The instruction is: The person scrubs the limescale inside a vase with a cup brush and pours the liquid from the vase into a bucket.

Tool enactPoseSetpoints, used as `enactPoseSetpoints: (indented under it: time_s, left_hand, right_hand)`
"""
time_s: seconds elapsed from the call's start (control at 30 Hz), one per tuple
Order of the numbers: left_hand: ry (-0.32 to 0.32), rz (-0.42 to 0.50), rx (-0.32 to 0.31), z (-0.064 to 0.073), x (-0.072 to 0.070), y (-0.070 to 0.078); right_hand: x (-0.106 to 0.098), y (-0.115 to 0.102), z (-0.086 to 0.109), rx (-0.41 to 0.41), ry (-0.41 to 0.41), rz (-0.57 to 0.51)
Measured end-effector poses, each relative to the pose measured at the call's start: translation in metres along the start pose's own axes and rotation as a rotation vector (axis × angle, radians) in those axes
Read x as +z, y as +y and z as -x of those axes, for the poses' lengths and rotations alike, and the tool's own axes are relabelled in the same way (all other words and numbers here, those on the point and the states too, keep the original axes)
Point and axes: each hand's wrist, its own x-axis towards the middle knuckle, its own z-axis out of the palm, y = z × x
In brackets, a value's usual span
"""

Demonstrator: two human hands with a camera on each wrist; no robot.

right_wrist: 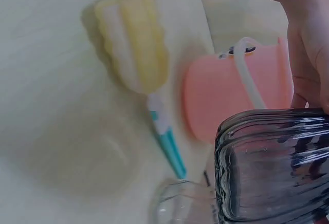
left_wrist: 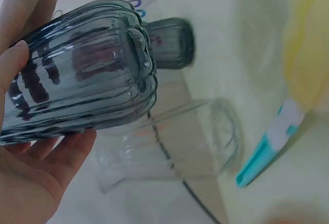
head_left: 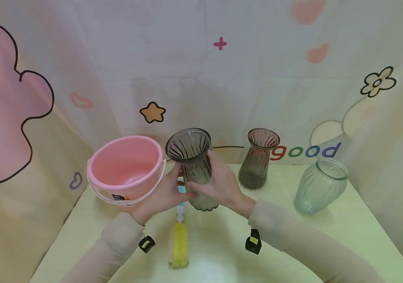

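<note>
A grey ribbed glass vase (head_left: 196,171) with a flared rim is held between both hands, raised and tilted a little. My left hand (head_left: 166,192) grips its left side. On the other side my right hand (head_left: 220,181) grips the body, fingers behind the glass and partly hidden. The scalloped base (left_wrist: 139,64) faces the table in the left wrist view. Behind it stands a clear glass vase (left_wrist: 169,147), largely covered by the held one in the head view. Below the hands lies a bottle brush (head_left: 178,245) with a yellow sponge head and a teal and white handle.
A pink bucket (head_left: 130,184) with a white handle stands at the left, close to my left hand. To the right are a reddish-brown flared vase (head_left: 254,167) and a pale green rounded glass jar (head_left: 319,188). A printed curtain (head_left: 194,59) hangs behind the table (head_left: 275,255).
</note>
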Motion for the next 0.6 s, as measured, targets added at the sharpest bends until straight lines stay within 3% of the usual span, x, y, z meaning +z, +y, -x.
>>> enactPoseSetpoints:
  time_s: [0.07, 0.13, 0.3, 0.37, 0.6]
  left_hand:
    - [-0.023, 0.024, -0.052, -0.001, 0.009, -0.002]
    - [-0.042, 0.024, -0.095, -0.002, 0.015, 0.006]
    - [-0.072, -0.011, -0.15, -0.014, 0.036, -0.001]
    - [-0.073, -0.056, -0.146, -0.021, 0.046, -0.015]
    - [-0.114, -0.108, -0.094, -0.042, 0.066, -0.025]
  right_hand:
    - [0.003, 0.008, 0.008, 0.036, -0.007, -0.015]
    - [0.006, 0.017, 0.015, 0.074, -0.02, -0.05]
    - [0.009, 0.039, 0.028, 0.185, -0.066, -0.123]
    - [0.009, 0.048, 0.031, 0.223, -0.08, -0.135]
    - [0.009, 0.082, 0.036, 0.275, -0.101, -0.118]
